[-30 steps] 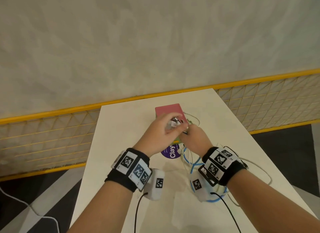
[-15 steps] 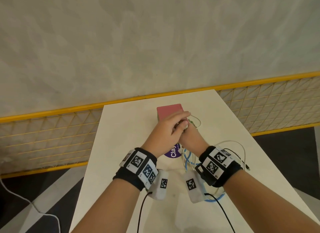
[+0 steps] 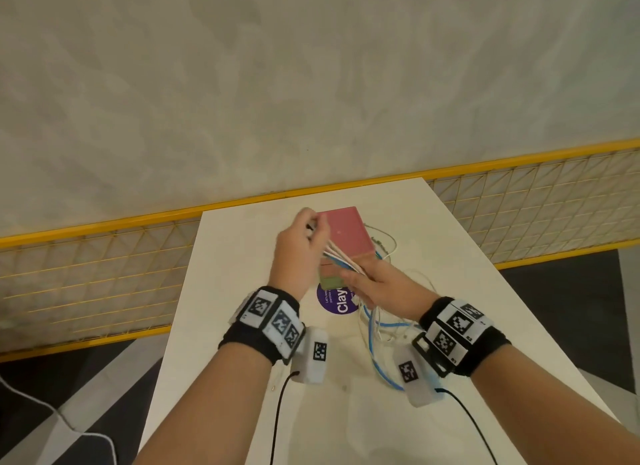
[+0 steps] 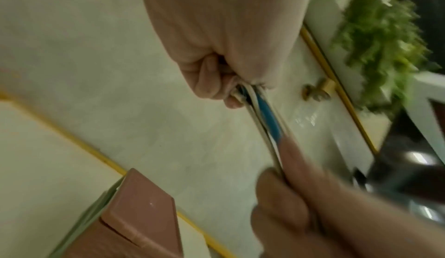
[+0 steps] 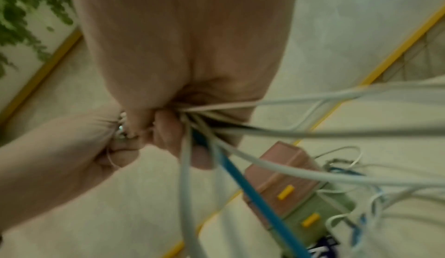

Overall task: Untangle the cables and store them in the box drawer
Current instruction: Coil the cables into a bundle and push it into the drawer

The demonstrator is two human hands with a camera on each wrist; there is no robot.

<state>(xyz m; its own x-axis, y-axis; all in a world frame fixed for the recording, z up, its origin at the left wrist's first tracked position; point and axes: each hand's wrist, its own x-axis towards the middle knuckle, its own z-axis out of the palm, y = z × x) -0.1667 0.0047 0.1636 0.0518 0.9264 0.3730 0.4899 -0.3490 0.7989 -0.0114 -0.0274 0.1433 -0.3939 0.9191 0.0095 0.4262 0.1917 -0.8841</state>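
Smooth, thin cables, white with one blue strand, run taut as a straight bundle between my two fists above the small box, a blocky plastic thing with a matte pink top and a green drawer tier, standing near the far edge of the glossy white desk. My left hand is raised and curled tight round the bundle's upper end, my right hand lower and clenched round the strands. Loose loops hang from it toward the desk's right side; both wrist views are blurred, so the plugs are hard to make out.
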